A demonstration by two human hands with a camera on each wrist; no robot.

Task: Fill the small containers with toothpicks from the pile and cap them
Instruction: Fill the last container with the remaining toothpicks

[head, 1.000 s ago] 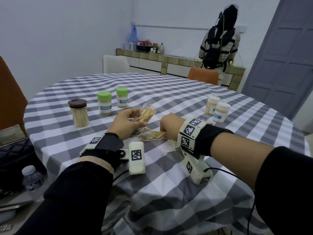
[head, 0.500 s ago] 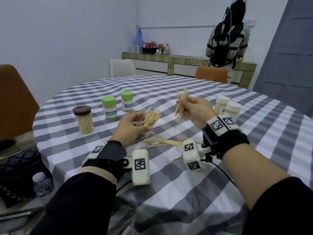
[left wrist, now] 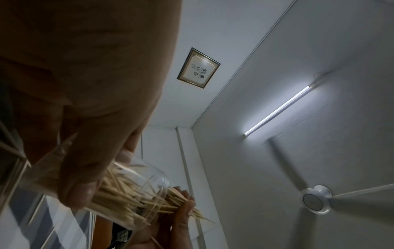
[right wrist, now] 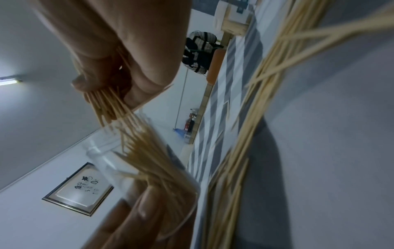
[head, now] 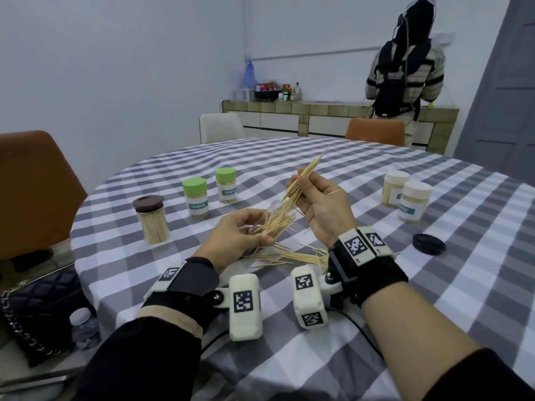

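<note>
My left hand (head: 246, 231) grips a clear container (head: 273, 217) tilted with its mouth up and to the right, partly full of toothpicks. My right hand (head: 311, 192) pinches a bundle of toothpicks (head: 304, 180) whose lower ends sit in the container's mouth. The left wrist view shows the container (left wrist: 119, 190) under my thumb. In the right wrist view the bundle (right wrist: 106, 104) meets the container's rim (right wrist: 100, 151). The loose pile (head: 289, 256) lies on the checked cloth below both hands. A dark cap (head: 428, 243) lies flat at the right.
A brown-lidded jar (head: 151, 219) and two green-capped containers (head: 195, 201) (head: 225, 185) stand at the left, two white-capped ones (head: 395, 188) (head: 414, 204) at the right. A person (head: 405, 70) stands at the far counter. A black bag (head: 34, 311) and bottle (head: 82, 325) sit off the table's left edge.
My right hand lifted a bundle of toothpicks from the pile and brought it left and down to the container's mouth. The left hand kept hold of the tilted container.
</note>
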